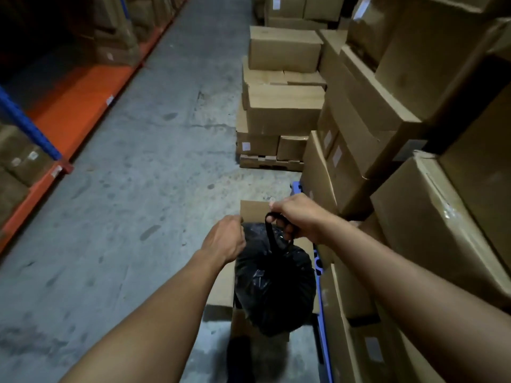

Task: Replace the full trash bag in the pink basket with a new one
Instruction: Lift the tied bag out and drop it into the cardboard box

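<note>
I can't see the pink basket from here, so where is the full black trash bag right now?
In the head view it hangs low and centre-right: the black trash bag is held by its handle in the right hand, over an open cardboard box on the floor, with the left hand beside it.

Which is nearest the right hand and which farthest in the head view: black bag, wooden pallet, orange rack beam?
1. Black bag: its loop is in the right hand.
2. Wooden pallet: ahead, under stacked boxes.
3. Orange rack beam: far left across the aisle.
</note>
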`<action>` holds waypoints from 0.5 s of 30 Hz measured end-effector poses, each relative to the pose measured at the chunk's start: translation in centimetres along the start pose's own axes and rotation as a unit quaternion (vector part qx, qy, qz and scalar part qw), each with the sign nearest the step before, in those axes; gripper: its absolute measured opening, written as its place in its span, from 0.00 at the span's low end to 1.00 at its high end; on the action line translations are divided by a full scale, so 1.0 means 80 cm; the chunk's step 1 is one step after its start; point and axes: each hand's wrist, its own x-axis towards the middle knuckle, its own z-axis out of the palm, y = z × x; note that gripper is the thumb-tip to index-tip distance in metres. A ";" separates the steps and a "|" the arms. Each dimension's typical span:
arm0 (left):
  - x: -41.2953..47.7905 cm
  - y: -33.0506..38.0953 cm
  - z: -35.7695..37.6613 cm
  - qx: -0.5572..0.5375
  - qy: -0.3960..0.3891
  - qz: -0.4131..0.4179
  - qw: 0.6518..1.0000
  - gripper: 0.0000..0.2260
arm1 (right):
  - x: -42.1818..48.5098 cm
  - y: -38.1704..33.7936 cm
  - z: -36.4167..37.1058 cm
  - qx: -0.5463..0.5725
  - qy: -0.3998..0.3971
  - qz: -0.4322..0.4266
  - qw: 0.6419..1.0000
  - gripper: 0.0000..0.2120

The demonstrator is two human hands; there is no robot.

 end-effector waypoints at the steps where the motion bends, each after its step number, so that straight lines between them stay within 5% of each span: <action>1: 0.021 -0.003 0.006 0.004 -0.019 0.003 1.000 0.16 | 0.023 0.003 0.000 -0.001 -0.005 0.015 1.000 0.13; 15: 0.192 -0.086 0.226 0.003 -0.240 -0.002 0.971 0.25 | 0.297 0.146 0.017 0.009 -0.044 0.089 0.995 0.11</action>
